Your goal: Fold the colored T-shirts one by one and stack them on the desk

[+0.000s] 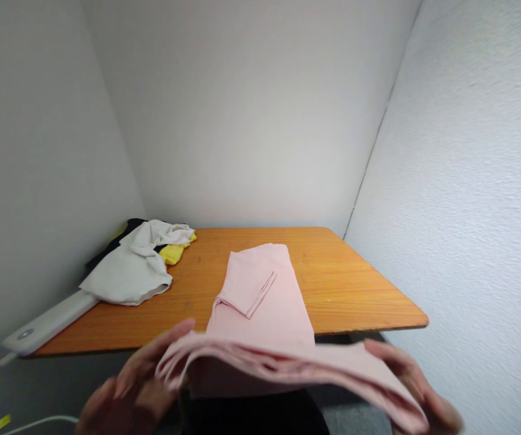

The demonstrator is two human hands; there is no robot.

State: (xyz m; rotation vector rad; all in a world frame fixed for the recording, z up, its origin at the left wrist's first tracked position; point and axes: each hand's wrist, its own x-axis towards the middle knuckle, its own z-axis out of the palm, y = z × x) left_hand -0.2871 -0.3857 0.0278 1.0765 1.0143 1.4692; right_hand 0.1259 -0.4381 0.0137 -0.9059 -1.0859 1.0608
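Observation:
A pink short-sleeved shirt (260,296) lies lengthwise on the wooden table, folded so that one sleeve rests across its body. Its near end hangs past the front edge and is lifted toward me, showing several stacked layers. My left hand (136,377) grips the left corner of that end, thumb on top of the cloth. At the opposite corner, my right hand (419,386) pinches the fabric, with the thumb above and the other fingers mostly hidden beneath. The held edge is slightly blurred.
On the table's (355,284) left side lies a pile with a white garment (138,266), a yellow cloth (173,252) and black cloth (129,228). A long white device (52,323) with a cable sits along the left edge. Walls (260,121) enclose the back and both sides.

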